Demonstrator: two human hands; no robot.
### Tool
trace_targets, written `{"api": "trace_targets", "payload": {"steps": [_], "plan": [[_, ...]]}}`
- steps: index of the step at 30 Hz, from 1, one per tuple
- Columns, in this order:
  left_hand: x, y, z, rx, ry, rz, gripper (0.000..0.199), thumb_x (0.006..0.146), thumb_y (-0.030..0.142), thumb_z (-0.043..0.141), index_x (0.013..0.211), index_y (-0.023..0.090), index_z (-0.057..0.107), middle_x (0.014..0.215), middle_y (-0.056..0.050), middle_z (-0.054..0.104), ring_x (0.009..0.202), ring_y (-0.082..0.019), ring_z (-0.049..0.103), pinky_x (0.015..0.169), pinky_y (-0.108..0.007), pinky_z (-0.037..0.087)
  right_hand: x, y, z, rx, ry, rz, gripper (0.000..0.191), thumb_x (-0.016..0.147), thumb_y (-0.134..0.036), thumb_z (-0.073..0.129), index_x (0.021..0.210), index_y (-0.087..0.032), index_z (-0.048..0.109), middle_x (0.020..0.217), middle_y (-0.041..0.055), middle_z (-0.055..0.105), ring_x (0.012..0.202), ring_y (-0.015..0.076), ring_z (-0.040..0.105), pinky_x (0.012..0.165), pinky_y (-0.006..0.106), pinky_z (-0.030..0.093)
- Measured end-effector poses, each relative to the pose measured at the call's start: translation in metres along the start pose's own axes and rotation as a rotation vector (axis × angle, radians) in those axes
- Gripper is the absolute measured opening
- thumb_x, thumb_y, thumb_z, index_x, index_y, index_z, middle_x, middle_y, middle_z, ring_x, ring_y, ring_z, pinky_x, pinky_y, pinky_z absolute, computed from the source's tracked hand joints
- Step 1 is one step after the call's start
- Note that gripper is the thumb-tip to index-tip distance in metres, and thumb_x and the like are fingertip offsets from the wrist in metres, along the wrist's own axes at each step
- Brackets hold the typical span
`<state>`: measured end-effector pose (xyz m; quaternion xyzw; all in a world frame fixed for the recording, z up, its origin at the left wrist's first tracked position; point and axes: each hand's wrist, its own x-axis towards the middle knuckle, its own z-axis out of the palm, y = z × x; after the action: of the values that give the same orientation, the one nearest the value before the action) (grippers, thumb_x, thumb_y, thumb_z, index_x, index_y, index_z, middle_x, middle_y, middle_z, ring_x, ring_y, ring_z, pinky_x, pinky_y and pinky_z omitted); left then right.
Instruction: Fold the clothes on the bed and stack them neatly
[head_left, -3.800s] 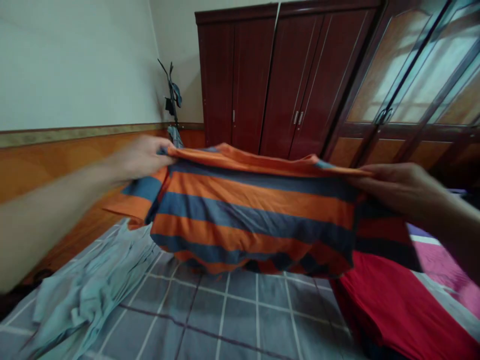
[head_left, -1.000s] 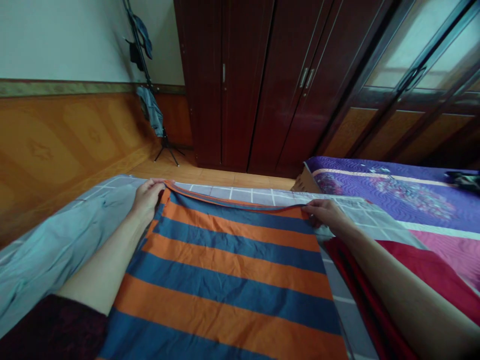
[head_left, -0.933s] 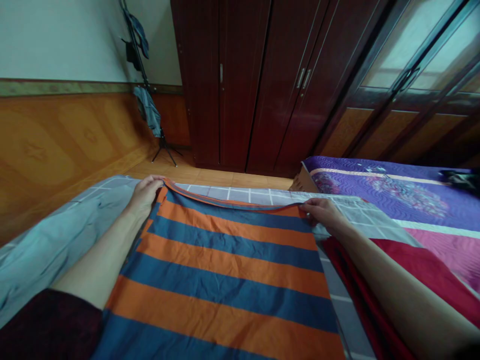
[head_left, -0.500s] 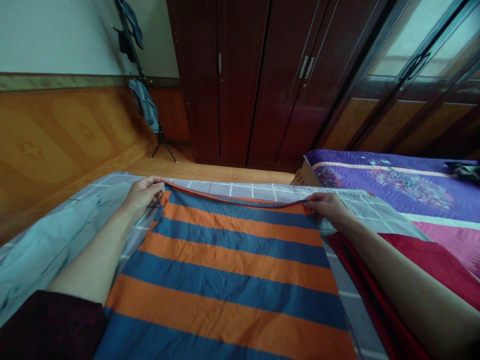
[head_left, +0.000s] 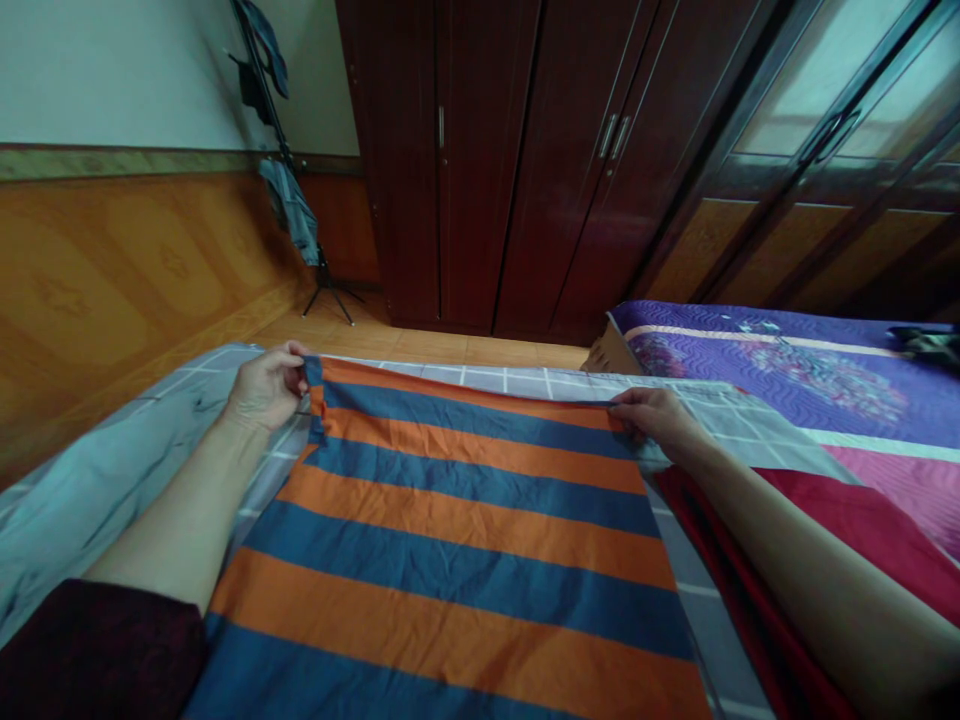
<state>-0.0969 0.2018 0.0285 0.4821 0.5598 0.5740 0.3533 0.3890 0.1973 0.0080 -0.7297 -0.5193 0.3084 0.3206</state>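
Note:
An orange and blue striped cloth (head_left: 465, 510) lies spread out in front of me, its far edge pulled nearly straight between my hands. At its far left corner, my left hand (head_left: 271, 385) pinches the blue edge. My right hand (head_left: 656, 412) pinches the far right corner between thumb and fingers. Small wrinkles run across the cloth, and its near end passes out of the bottom of the view.
Under the cloth is a grey checked sheet (head_left: 517, 382). Pale green fabric (head_left: 112, 490) lies at left, red fabric (head_left: 847, 530) at right under my right forearm. Beyond are a purple floral bedspread (head_left: 780, 360), a dark red wardrobe (head_left: 487, 180) and a coat stand (head_left: 270, 110).
My left hand has moved left and slightly up with the cloth's corner. The far edge, which sagged and was folded over, is now straighter and flatter. My right hand has barely moved.

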Motion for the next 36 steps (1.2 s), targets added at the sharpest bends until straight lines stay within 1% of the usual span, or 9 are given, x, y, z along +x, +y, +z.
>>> {"api": "trace_targets", "payload": {"steps": [6,11,16,18,22,25,29,33,36], "plan": [[0.001,-0.008,-0.002,0.324,-0.220,0.029,0.006,0.054,0.022,0.054,0.050,0.019,0.050,0.049,0.001,0.047,0.053,-0.014,0.041,0.051,-0.023,0.029,0.004,0.001,0.000,-0.057,-0.004,0.002,0.009,0.068,-0.013,0.056,0.062,-0.019,0.057,0.041,-0.0046,0.050,0.036,0.0084,0.046,0.035,0.018,0.036],[0.001,-0.025,0.002,0.949,-0.224,0.339,0.012,0.066,0.025,0.051,0.055,0.021,0.053,0.061,0.000,0.054,0.060,-0.017,0.048,0.056,-0.026,0.029,0.004,0.001,-0.001,-0.072,-0.009,0.001,0.008,0.069,-0.014,0.059,0.062,-0.019,0.058,0.042,-0.0042,0.051,0.037,0.0090,0.046,0.036,0.019,0.036],[0.002,-0.027,0.004,1.136,-0.144,0.556,0.012,0.076,0.024,0.043,0.071,0.021,0.054,0.080,-0.005,0.061,0.081,-0.022,0.055,0.073,-0.029,0.039,0.004,0.000,-0.001,-0.037,-0.019,0.012,0.007,0.070,-0.014,0.058,0.064,-0.018,0.059,0.041,-0.0040,0.050,0.038,0.0093,0.047,0.037,0.019,0.035],[0.002,-0.029,0.007,1.104,-0.160,0.561,0.010,0.075,0.023,0.044,0.072,0.022,0.054,0.083,-0.005,0.061,0.087,-0.023,0.055,0.080,-0.031,0.040,0.003,0.000,-0.001,-0.017,-0.018,0.019,0.006,0.070,-0.014,0.058,0.065,-0.017,0.059,0.042,-0.0037,0.050,0.038,0.0092,0.047,0.036,0.019,0.035],[0.005,-0.036,0.016,0.825,-0.094,0.377,0.013,0.075,0.025,0.044,0.078,0.021,0.057,0.091,-0.005,0.063,0.089,-0.021,0.057,0.083,-0.029,0.042,0.002,-0.001,-0.001,0.037,-0.023,0.024,0.005,0.072,-0.017,0.057,0.067,-0.016,0.059,0.043,-0.0033,0.050,0.037,0.0081,0.044,0.035,0.018,0.034],[0.009,-0.040,0.018,0.749,-0.011,0.301,0.020,0.080,0.028,0.039,0.082,0.020,0.057,0.092,-0.005,0.065,0.088,-0.020,0.059,0.078,-0.028,0.044,0.002,0.001,-0.001,0.076,-0.021,0.026,0.007,0.073,-0.020,0.056,0.068,-0.017,0.058,0.044,-0.0037,0.049,0.036,0.0077,0.043,0.034,0.018,0.033],[0.011,-0.043,0.018,0.689,0.041,0.236,0.016,0.078,0.032,0.045,0.074,0.021,0.057,0.072,-0.003,0.064,0.076,-0.021,0.060,0.070,-0.029,0.043,0.004,0.006,-0.003,0.112,-0.024,0.039,0.011,0.074,-0.024,0.056,0.065,-0.018,0.056,0.042,-0.0030,0.048,0.034,0.0088,0.043,0.033,0.019,0.032],[0.011,-0.047,0.021,0.533,0.014,0.200,0.017,0.073,0.036,0.053,0.071,0.020,0.056,0.070,-0.002,0.064,0.069,-0.019,0.060,0.064,-0.027,0.044,0.007,0.012,-0.005,0.131,-0.045,0.066,0.012,0.072,-0.026,0.058,0.062,-0.019,0.056,0.042,-0.0017,0.050,0.033,0.0102,0.044,0.032,0.021,0.032],[0.012,-0.047,0.022,0.385,-0.011,0.174,0.022,0.071,0.040,0.055,0.075,0.018,0.056,0.072,-0.003,0.065,0.067,-0.017,0.060,0.061,-0.025,0.046,0.009,0.014,-0.006,0.091,-0.045,-0.024,0.007,0.067,-0.026,0.060,0.065,-0.019,0.058,0.045,-0.0002,0.053,0.036,0.0113,0.046,0.034,0.022,0.034]]}}
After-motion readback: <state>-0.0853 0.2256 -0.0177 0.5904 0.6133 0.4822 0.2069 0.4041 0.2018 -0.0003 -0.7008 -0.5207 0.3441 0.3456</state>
